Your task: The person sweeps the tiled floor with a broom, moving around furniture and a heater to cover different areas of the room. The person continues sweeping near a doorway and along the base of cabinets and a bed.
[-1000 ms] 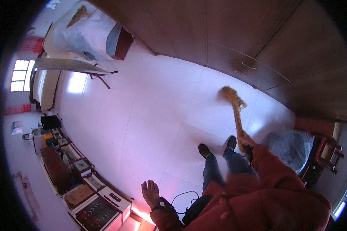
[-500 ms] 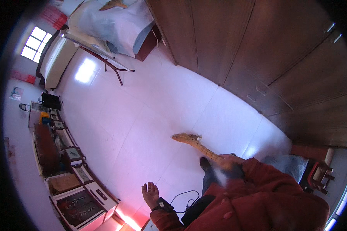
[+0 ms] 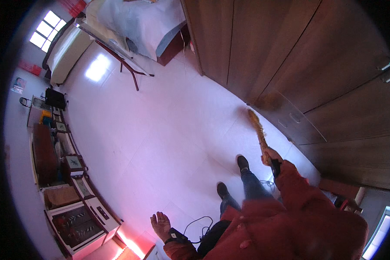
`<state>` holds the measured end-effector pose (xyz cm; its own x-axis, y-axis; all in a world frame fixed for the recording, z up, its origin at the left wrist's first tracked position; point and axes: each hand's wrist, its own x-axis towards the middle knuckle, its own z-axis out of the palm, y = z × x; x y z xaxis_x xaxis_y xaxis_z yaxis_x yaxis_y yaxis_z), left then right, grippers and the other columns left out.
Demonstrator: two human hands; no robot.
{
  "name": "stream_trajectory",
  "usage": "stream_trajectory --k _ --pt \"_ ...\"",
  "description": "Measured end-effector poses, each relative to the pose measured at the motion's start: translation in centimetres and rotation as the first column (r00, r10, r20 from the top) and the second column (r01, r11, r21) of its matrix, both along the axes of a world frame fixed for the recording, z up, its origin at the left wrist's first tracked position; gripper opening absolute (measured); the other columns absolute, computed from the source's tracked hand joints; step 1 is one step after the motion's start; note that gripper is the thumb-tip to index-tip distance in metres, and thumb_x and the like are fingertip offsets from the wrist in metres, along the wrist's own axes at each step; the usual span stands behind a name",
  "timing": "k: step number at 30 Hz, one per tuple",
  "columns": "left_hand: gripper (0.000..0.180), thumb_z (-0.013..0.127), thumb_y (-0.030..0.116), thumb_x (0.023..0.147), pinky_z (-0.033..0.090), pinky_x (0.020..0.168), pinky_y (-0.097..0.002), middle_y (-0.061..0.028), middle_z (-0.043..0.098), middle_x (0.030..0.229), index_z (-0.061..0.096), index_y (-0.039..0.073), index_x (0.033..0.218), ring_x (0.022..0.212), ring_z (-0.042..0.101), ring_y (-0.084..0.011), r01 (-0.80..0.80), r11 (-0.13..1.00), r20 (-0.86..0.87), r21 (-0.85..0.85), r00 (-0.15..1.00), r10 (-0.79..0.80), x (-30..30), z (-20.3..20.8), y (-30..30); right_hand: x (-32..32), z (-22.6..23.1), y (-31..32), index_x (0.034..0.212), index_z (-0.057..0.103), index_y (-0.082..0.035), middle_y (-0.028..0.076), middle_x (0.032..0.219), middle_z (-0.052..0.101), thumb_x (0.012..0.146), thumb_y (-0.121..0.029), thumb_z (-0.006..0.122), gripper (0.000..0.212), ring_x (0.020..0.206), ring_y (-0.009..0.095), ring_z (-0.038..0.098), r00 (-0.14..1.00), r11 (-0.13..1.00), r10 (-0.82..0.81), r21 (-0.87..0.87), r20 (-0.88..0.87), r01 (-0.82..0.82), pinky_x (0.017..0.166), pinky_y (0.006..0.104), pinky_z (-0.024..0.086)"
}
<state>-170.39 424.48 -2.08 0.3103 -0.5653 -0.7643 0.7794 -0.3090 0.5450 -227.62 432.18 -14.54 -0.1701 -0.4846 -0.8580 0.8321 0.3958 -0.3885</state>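
Note:
My right hand (image 3: 271, 155) is wrapped around the handle of a straw hand broom (image 3: 259, 128). The broom points away from me, its bristle end near the foot of the brown wardrobe (image 3: 264, 56). Whether the bristles touch the floor I cannot tell. Down at the left, my left hand (image 3: 161, 224) hangs over the floor with its palm up and fingers spread, holding nothing. A black device (image 3: 176, 236) is strapped at that wrist, and a dark cable (image 3: 195, 223) loops beside it.
Pale tiles cover the floor (image 3: 160, 130). A low cabinet row (image 3: 89, 190) lines the left wall. Far off stand a folding metal frame (image 3: 128, 69) and a bed (image 3: 138, 26) under a plastic sheet. A wooden stool (image 3: 346, 204) is at the lower right.
My right hand has swung the broom forward and right, toward the wardrobe's base. Both my shoes now show. The left hand stays spread, slightly further left and lower in view.

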Motion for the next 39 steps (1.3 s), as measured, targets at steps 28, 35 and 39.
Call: stream_trajectory --k 28,35,39 --pt "0.024 0.053 0.03 0.079 0.046 0.074 -0.0373 -0.0093 0.057 0.096 0.054 0.011 0.094 0.088 0.054 -0.0231 0.007 0.993 0.052 -0.12 0.999 -0.001 -12.1 5.7 -4.3 -9.1 4.6 -6.8 0.094 0.043 -0.014 0.004 0.062 0.049 0.076 -0.031 0.056 0.029 0.045 0.013 0.048 0.941 0.938 0.337 -0.083 0.005 -0.336 0.035 0.0236 0.038" --pt "0.029 0.053 0.032 0.079 0.046 0.074 -0.0369 -0.0095 0.053 0.104 0.049 0.013 0.101 0.094 0.051 -0.022 -0.059 0.998 0.045 0.019 0.997 0.059 -9.0 3.0 -6.2 -8.2 -0.7 -8.9 0.091 0.041 -0.011 0.006 0.047 0.042 0.072 -0.013 0.053 0.022 0.033 0.018 0.043 0.894 0.903 0.424 0.141 -0.146 -0.405 0.027 0.0304 0.033" --pt "0.027 0.055 0.032 0.078 0.047 0.073 -0.0368 -0.0094 0.054 0.101 0.052 0.012 0.095 0.093 0.052 -0.0222 -0.027 0.999 0.005 -0.021 1.0 0.027 -7.4 1.5 -8.0 -4.0 -4.0 -11.4 0.088 0.04 -0.009 0.009 0.048 0.044 0.071 -0.015 0.053 0.023 0.031 0.021 0.042 0.768 0.876 0.477 0.166 -0.427 -0.452 0.026 0.0357 0.033"
